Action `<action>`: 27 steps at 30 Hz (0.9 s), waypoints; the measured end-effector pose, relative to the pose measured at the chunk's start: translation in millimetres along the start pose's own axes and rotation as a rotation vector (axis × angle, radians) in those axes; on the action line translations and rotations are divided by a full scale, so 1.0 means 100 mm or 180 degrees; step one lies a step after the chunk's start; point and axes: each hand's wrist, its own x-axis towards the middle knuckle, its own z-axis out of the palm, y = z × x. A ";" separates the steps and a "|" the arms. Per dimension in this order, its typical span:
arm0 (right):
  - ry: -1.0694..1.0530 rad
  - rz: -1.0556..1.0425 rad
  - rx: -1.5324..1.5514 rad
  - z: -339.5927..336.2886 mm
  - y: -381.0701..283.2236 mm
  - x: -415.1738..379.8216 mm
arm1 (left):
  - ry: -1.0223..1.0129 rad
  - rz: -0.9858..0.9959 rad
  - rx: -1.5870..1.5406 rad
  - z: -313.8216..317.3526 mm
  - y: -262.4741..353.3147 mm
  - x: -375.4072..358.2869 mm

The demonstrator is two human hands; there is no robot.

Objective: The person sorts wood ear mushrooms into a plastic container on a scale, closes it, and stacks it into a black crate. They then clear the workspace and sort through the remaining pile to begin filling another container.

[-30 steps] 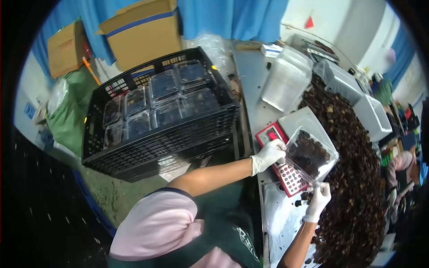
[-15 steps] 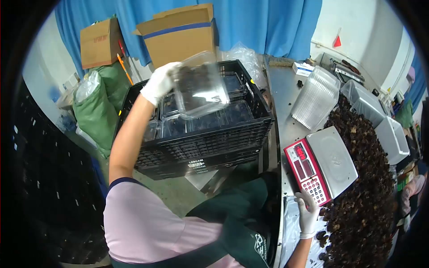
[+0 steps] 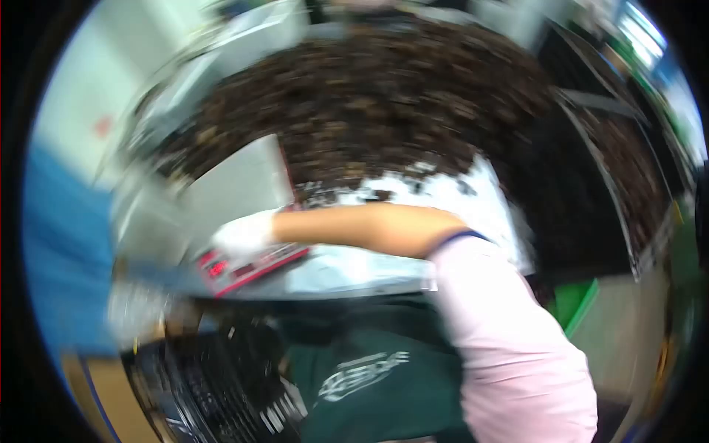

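Note:
My right hand (image 3: 246, 235), in a white glove, reaches leftward across the digital scale (image 3: 238, 181). It is over or against the red-edged keypad side; motion blur hides its fingers and whether it holds anything. The scale's grey pan carries nothing that I can make out. Just left of the hand is a smeared stack of clear plastic boxes (image 3: 151, 221). Behind the scale spreads a large heap of dark brown, crinkled dried pieces (image 3: 384, 96). My left hand is out of view.
White plastic sheeting (image 3: 487, 199) lies on the table by the heap. Black crates (image 3: 576, 184) stand at the right, one with similar dark pieces. Another black crate (image 3: 214, 376) is at the lower left, beside a cardboard box (image 3: 111, 391). White bins (image 3: 258, 33) line the far side.
The view has swung right toward the heap. My right hand has moved from the scale's near corner onto its keypad side. My left hand, which held a clear plastic box above the crate, has left view.

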 end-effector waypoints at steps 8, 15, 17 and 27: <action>0.0771 0.0839 0.1916 -0.89 -0.91 -1.04 | 0.4573 0.4439 0.7891 1.91 -0.01 1.86; 0.2633 0.0043 0.0215 -0.87 -0.80 -1.98 | 0.2624 0.4018 0.8454 2.37 0.67 3.17; 0.3339 -0.0664 0.0984 -0.84 -0.40 -2.12 | 0.2682 0.3419 0.7959 2.44 0.68 3.36; 0.1625 0.3264 -0.2625 -0.37 2.35 -2.12 | 0.2470 0.4733 0.8940 2.52 0.58 4.03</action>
